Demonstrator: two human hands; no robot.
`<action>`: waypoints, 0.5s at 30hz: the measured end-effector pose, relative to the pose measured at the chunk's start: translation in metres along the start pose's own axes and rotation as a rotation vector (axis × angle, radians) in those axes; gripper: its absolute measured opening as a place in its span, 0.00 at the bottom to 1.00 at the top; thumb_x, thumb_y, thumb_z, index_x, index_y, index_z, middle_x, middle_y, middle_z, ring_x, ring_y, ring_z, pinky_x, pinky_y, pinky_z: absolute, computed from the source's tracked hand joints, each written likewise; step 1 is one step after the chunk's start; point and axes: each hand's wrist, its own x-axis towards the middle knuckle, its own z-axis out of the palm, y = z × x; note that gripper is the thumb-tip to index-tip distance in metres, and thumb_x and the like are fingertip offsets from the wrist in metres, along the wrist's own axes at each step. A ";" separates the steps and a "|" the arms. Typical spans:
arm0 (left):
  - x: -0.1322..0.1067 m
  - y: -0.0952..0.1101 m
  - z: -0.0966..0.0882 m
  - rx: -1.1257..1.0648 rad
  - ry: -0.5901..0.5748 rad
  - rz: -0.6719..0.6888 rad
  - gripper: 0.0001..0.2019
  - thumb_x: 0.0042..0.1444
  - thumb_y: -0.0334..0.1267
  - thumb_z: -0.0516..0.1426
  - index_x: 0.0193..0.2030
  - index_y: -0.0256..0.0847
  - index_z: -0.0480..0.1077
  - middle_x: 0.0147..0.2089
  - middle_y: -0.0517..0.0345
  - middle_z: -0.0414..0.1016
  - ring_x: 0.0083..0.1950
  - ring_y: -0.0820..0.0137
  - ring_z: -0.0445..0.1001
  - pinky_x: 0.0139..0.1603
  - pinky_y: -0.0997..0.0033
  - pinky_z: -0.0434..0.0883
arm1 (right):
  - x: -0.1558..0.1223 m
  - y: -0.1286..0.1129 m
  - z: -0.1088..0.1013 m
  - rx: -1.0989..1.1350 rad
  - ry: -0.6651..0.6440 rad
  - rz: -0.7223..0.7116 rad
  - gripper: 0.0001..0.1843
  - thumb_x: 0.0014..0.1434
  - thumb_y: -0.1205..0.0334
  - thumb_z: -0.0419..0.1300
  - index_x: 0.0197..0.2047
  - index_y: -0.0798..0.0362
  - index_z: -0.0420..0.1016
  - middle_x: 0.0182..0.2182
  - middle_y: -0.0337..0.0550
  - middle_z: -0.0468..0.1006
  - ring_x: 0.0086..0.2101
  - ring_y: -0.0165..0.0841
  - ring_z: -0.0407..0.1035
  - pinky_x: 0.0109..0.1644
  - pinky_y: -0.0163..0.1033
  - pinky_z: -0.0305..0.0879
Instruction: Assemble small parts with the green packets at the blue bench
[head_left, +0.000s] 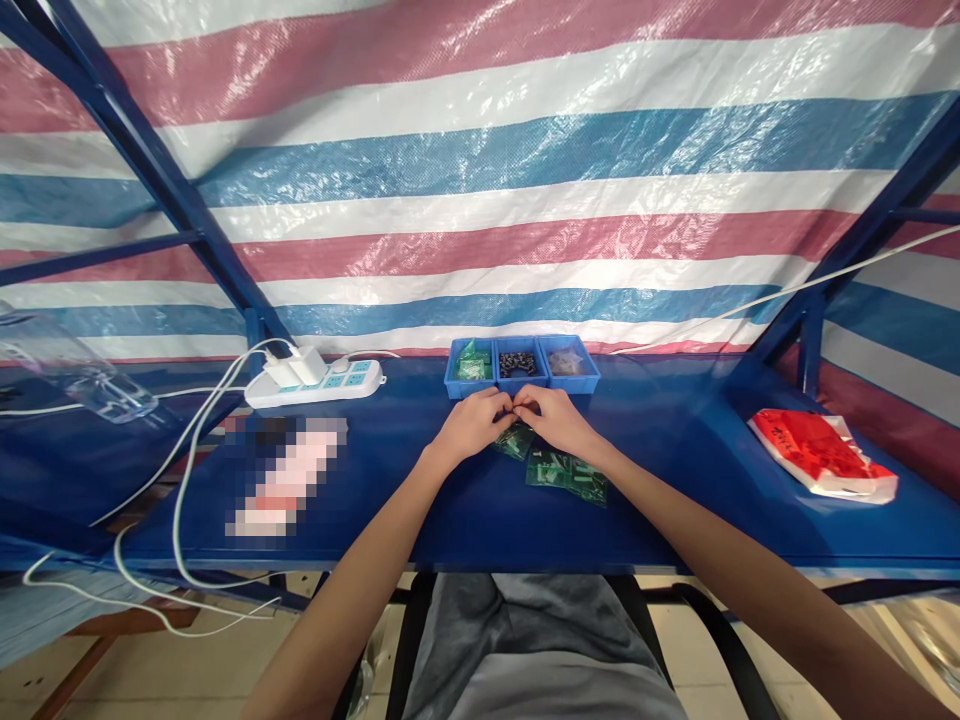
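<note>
Fingertips [507, 403] of the left hand [469, 424] meet those of the right hand [559, 420] at the centre of my feed, both hands with fingers bent inward. I read it as a close pinch on either side, but whatever may sit between them is too small for me to make out, so I cannot tell what they grip.

Just below the fingers I have a green packet [516, 442] on the blue table [675, 500], partly covered by the hands. More green packets [551, 468] lie overlapping to its right and nearer, beside the right forearm.

Just beyond the hands I see three blue bins standing side by side: the left bin [453, 388] holds green bagged pieces [473, 366], the middle bin [517, 384] small dark parts [517, 364], and the right bin [574, 385] something in clear plastic [565, 362].

Far left, I pick out a white power strip [352, 381] with white plugs [307, 366] in it. A red and white bag [821, 455] lies well apart on the right. Striped sheeting [525, 240] fills the far side.
</note>
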 end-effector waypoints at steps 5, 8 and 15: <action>0.000 0.001 0.000 -0.006 0.005 0.000 0.11 0.68 0.45 0.53 0.40 0.43 0.72 0.42 0.55 0.73 0.38 0.67 0.72 0.32 0.71 0.60 | 0.002 0.008 0.000 -0.025 -0.007 -0.017 0.10 0.63 0.71 0.54 0.39 0.51 0.76 0.34 0.40 0.83 0.35 0.34 0.76 0.42 0.37 0.65; 0.001 0.000 0.000 -0.017 0.010 0.014 0.13 0.70 0.45 0.51 0.42 0.43 0.73 0.42 0.55 0.74 0.39 0.67 0.73 0.33 0.71 0.62 | 0.003 0.012 0.001 -0.033 -0.011 -0.043 0.13 0.63 0.72 0.53 0.42 0.51 0.77 0.34 0.40 0.83 0.36 0.34 0.77 0.42 0.37 0.65; 0.002 0.000 0.001 -0.068 0.022 0.048 0.16 0.73 0.43 0.46 0.43 0.42 0.73 0.41 0.55 0.75 0.42 0.67 0.74 0.40 0.71 0.65 | 0.001 0.015 0.003 -0.118 -0.023 -0.010 0.08 0.63 0.69 0.56 0.40 0.51 0.76 0.32 0.40 0.81 0.34 0.35 0.75 0.41 0.36 0.64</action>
